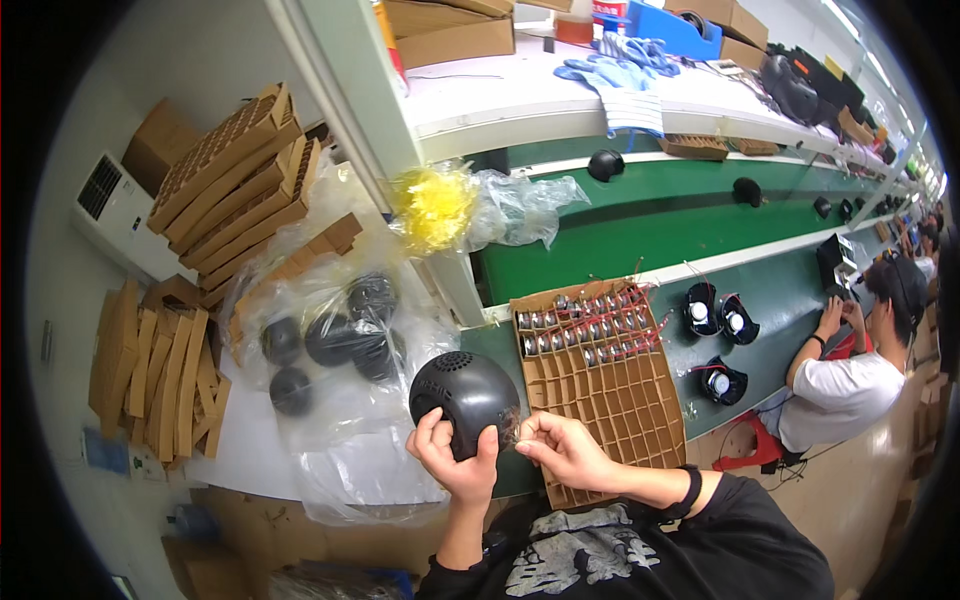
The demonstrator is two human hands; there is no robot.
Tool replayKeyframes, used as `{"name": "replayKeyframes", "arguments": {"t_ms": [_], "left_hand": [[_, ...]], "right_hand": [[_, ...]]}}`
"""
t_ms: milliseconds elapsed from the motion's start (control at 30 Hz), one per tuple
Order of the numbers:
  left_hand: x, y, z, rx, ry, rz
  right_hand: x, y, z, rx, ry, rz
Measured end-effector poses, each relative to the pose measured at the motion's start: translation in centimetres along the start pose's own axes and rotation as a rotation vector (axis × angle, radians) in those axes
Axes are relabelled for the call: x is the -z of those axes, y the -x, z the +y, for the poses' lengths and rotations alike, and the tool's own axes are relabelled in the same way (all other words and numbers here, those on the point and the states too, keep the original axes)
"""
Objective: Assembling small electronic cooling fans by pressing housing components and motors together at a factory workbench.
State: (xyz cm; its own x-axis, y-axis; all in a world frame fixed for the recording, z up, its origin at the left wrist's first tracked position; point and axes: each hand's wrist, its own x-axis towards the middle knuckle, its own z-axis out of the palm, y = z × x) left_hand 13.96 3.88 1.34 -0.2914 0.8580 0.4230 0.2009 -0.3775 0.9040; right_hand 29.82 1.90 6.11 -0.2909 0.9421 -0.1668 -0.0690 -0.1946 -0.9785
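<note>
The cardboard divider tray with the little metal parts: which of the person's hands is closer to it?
Right. The right hand lies over the cardboard divider tray's near left edge; the left hand is farther left, gripping the black dome shell.

Black printed tee, apparently black wristband (692, 487)

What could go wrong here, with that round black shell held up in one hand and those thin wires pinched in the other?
The left hand grips the rounded black shell from below only, so it might slip. The right hand pinches thin wires at the shell's edge; a tug could strain them. The cardboard divider tray appears to overhang the bench edge near the right forearm, so a nudge might spill its small parts.
</note>
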Motion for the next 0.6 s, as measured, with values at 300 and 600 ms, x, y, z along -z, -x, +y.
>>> {"name": "replayKeyframes", "arguments": {"t_ms": [300, 600], "left_hand": [[6.0, -2.5, -1.1, 0.044, 0.052, 0.081], [5.5, -0.8, 2.3, 0.029, 0.285, -0.133]], "right_hand": [[3.6, -5.9, -14.6, 0.65, 0.244, 0.014], [4.8, -20.3, -11.5, 0.526, 0.379, 0.559]]}}
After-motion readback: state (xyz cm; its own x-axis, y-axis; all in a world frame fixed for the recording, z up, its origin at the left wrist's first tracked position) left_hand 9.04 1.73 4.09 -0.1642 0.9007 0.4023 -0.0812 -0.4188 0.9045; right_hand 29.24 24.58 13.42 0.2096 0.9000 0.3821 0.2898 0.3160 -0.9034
